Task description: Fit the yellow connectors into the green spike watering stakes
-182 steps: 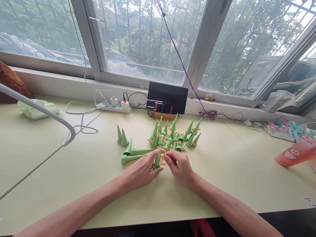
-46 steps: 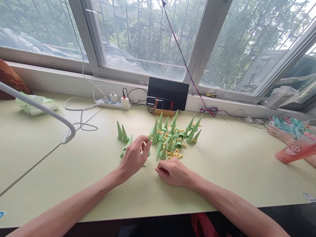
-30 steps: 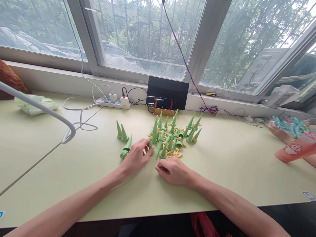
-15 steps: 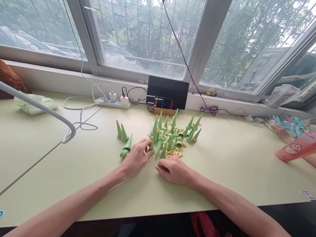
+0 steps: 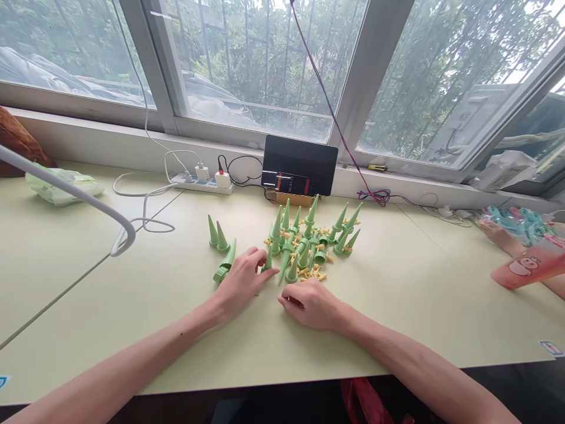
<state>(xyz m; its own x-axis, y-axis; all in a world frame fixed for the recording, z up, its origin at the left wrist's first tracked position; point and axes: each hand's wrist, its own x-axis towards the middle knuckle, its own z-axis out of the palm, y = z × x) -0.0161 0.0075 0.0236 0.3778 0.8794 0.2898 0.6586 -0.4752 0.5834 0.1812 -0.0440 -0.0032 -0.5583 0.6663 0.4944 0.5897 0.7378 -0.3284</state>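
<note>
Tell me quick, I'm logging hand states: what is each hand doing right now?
Left hand: fingers curled around a green cone on the table; a firm grip cannot be told.
Right hand: loosely closed, resting on the table; contents cannot be told.

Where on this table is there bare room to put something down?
Bare table runs from the right hand to the orange packet; another patch lies between the left hand and the white cable. It is crowded around the green cones and the power strip.
</note>
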